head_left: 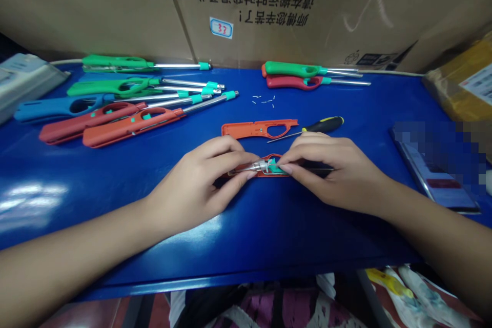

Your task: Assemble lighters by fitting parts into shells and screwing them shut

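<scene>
My left hand (203, 179) and my right hand (330, 169) meet over an opened orange lighter half (265, 168) lying on the blue table (115, 200). Both pinch its inner parts: a metal piece under my left fingertips, a teal trigger piece (275, 167) under my right. Just behind lies the other orange shell half (258, 128), empty. A screwdriver with a black and yellow handle (322, 124) rests beside it, its shaft pointing left.
Several long-nosed lighters in green, blue, red and orange (126, 100) lie at the back left; a green and a red one (303, 76) at the back right. Small screws (263, 100) are scattered between. Cardboard boxes (246, 5) line the back. A phone (434, 169) lies right.
</scene>
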Demonstrator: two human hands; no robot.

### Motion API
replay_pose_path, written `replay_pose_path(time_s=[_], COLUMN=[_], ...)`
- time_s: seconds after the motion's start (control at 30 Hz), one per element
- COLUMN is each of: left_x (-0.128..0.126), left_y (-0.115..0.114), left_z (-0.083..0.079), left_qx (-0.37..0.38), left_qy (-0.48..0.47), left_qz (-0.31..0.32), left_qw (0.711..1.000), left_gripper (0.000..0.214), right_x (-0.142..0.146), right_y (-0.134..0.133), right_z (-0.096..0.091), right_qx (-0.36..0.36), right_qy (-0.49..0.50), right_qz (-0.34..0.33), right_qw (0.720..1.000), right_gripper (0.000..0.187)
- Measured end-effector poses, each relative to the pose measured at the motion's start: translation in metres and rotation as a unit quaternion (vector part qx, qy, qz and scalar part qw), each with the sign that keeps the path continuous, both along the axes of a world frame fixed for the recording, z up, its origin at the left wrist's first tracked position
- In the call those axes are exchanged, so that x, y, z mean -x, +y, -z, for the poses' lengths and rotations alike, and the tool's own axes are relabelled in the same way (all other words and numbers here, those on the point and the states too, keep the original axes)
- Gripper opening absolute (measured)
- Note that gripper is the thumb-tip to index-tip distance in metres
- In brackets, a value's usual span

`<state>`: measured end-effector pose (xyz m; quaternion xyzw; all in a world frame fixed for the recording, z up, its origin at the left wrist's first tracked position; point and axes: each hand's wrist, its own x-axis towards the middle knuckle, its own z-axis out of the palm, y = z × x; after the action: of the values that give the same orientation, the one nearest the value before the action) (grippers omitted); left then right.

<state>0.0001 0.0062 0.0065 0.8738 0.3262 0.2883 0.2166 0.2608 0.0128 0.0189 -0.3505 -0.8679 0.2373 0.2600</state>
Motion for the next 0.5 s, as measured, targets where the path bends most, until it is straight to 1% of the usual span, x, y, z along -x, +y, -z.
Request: replay_pose_path(time_s=[0.5], left_x=[-0.0011], left_y=[-0.0002], left_z=[-0.0010], left_qx=[-0.015], left_qy=[0.007], left_qz=[0.006], left_qw=[1.000], left_gripper=[0.023], right_x=[0.0010], right_y=[-0.0010], right_z=[0.0013], right_qx=[0.003], right_qy=[0.000], right_qz=[-0.007], right_qw=[1.000], right_gripper=[0.012])
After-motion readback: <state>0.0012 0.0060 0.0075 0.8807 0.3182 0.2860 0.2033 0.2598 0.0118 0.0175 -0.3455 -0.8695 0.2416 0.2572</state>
